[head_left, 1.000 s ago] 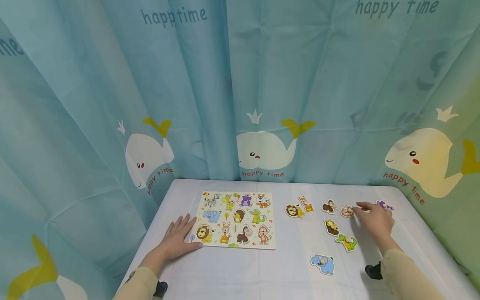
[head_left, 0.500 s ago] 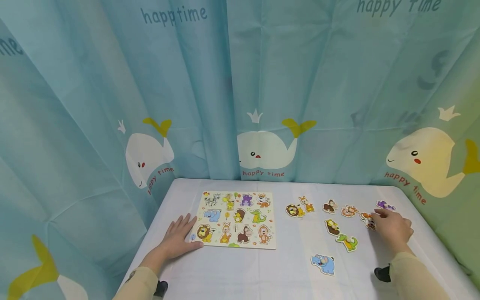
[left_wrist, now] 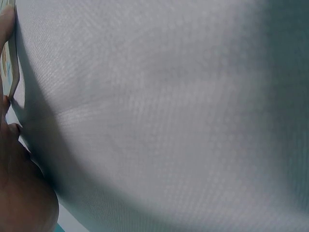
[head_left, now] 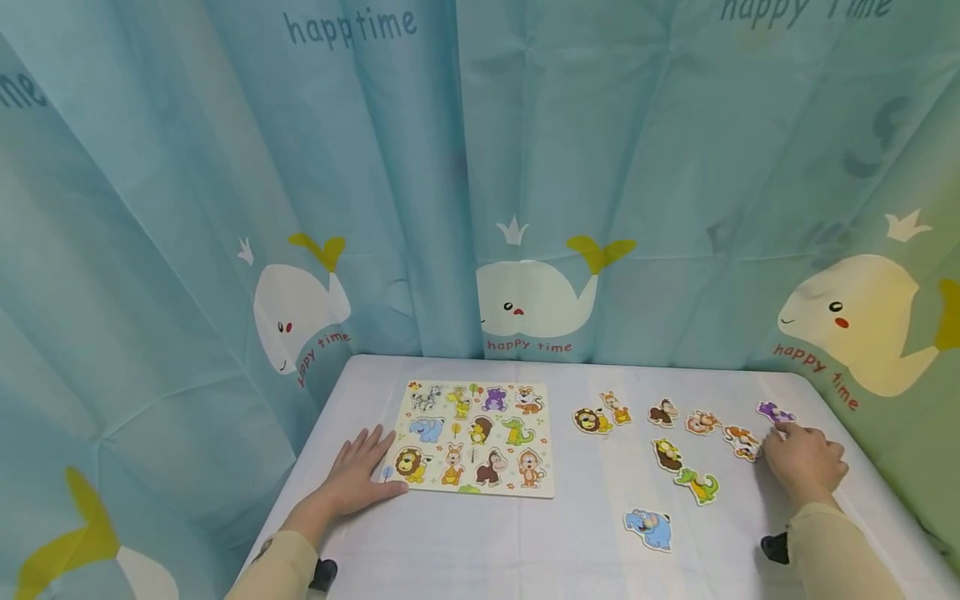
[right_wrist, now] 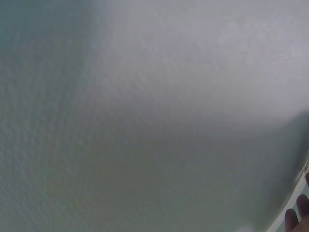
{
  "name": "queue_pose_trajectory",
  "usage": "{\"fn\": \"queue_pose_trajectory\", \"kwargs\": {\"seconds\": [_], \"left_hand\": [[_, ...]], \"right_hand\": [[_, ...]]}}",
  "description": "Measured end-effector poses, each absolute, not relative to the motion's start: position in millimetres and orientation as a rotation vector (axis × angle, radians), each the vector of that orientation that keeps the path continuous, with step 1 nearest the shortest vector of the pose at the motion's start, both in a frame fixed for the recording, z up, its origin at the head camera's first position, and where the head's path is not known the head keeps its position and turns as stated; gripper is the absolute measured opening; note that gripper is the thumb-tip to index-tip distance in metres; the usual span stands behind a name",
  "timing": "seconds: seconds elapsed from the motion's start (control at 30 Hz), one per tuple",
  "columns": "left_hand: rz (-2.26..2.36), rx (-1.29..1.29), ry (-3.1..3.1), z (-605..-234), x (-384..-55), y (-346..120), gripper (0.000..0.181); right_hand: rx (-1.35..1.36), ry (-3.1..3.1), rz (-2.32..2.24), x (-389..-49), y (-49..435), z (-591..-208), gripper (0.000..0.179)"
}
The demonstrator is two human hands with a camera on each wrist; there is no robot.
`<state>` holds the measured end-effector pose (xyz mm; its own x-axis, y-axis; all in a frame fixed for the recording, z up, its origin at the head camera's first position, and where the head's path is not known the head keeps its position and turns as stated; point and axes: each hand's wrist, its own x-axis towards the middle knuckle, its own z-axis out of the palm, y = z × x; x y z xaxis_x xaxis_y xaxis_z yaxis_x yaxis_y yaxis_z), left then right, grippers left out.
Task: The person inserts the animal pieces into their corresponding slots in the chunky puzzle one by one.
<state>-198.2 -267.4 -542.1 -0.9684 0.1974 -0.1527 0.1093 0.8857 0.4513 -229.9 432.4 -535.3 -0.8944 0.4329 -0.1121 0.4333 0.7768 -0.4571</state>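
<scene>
My left hand [head_left: 352, 475] lies flat with spread fingers at the left edge of an animal puzzle board [head_left: 551, 467], thumb at its lower corner. My right hand [head_left: 806, 458] bends its fingers down at the table's right side, beside the tiger piece [head_left: 741, 442] and just below the purple hippo piece [head_left: 775, 412]. A small pale edge shows by its thumb; I cannot tell whether the fingers pinch anything. Other loose pieces lie nearby: the monkey [head_left: 702, 422], the brown horse [head_left: 663, 412], the hedgehog [head_left: 667, 455] and the crocodile [head_left: 697, 486].
The lion piece [head_left: 592, 420] and kangaroo piece [head_left: 616, 408] lie together right of the board. Nearer the front is the blue elephant piece [head_left: 648, 529]. A white cloth covers the table [head_left: 465, 550], and a blue curtain [head_left: 420, 167] hangs behind it.
My right hand has moved right, from the monkey piece past the tiger piece, uncovering both. My left hand has stayed at the board.
</scene>
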Motion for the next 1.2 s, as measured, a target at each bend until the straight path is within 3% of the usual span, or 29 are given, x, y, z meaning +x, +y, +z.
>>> {"fn": "queue_pose_trajectory", "kwargs": {"seconds": [0.4,1.0,1.2], "left_hand": [[0.672,0.227,2.846,-541,-198,-267,0.106],[0.667,0.232,2.856,-544,-198,-267,0.106],[0.677,0.231,2.846,-543,-198,-268,0.106]], "right_hand": [[0.699,2.902,-0.670,-238,434,-541,0.055],[0.529,2.858,-0.638,-239,433,-540,0.081],[0.532,2.906,-0.592,-237,425,-539,0.071]]}}
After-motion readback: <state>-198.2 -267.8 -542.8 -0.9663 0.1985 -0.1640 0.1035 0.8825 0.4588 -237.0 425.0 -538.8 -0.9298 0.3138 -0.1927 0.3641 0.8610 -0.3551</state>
